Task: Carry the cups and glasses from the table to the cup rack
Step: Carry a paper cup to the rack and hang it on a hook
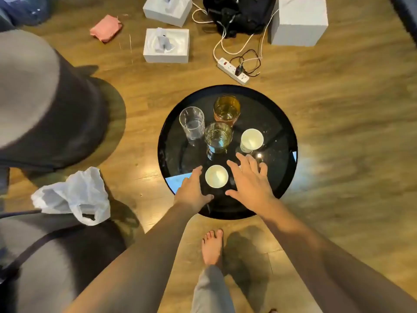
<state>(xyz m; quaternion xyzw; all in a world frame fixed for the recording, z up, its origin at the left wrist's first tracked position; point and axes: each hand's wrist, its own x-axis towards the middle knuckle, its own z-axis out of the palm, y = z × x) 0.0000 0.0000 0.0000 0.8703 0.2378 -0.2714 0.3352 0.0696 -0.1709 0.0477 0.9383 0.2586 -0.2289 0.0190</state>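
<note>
Head view:
Table: round black table (282, 123) on a wooden floor.
Near cup: small white cup (216, 176) at the table's near edge, between both hands.
Left hand (191, 188): fingers straight, released, just left of that cup, holding nothing.
Right hand (250, 179): fingers spread, released, just right of it.
Other vessels: clear glass (192, 123), amber glass (226, 110), greenish glass (218, 137), second white cup (251, 140), all upright farther back.

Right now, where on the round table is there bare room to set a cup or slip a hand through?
Bare glass lies along the right rim of the black round table, beyond the far white cup, and along the left rim beside the clear glass. It is crowded mid-table around the ribbed glass and amber glass.
</note>
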